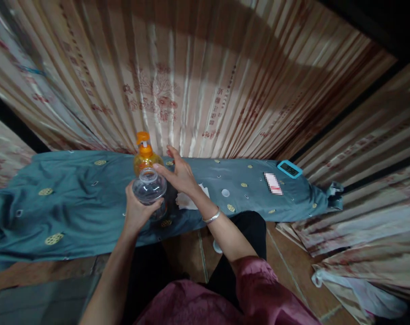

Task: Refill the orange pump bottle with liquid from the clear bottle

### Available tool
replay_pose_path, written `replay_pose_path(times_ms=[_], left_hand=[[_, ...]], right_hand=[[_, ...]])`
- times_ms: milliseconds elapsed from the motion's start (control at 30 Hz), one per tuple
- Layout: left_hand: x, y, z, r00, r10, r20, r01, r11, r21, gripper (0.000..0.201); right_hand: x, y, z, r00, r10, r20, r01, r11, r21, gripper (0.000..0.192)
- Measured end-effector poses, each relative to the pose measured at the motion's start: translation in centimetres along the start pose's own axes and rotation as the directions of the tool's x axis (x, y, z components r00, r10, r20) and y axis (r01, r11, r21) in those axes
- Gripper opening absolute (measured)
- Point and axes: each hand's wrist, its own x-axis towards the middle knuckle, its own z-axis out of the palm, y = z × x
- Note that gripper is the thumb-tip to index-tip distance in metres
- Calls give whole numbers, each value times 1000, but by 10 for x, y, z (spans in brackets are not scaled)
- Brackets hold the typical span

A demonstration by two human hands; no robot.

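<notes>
My left hand (136, 211) grips a clear glass jar (149, 187), holding it just above the teal cloth-covered table (72, 212). My right hand (179, 174) rests against the jar's upper right side with fingers spread; a silver bangle circles that wrist. Directly behind the jar stands an orange pump bottle (145, 155). A white crumpled tissue (191, 198) lies on the cloth under my right forearm.
A turquoise digital timer (289, 169) sits at the table's far right end, with a small white-and-red packet (272, 183) beside it. Striped patterned curtains hang behind and to the right. A white plastic bag (357, 289) lies on the tiled floor.
</notes>
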Motion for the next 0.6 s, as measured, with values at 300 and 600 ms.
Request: replay_pose_path(times_ms=[300,600], left_hand=[[-2,1,3,997,83,5,-83,996,-25,94],[-2,2,3,996,89,-5,-89,995,-36,92]], right_hand=[[41,3,17,998,24,51,-29,993,112,101],[70,21,39,995,12,101,-28,986,162,32]])
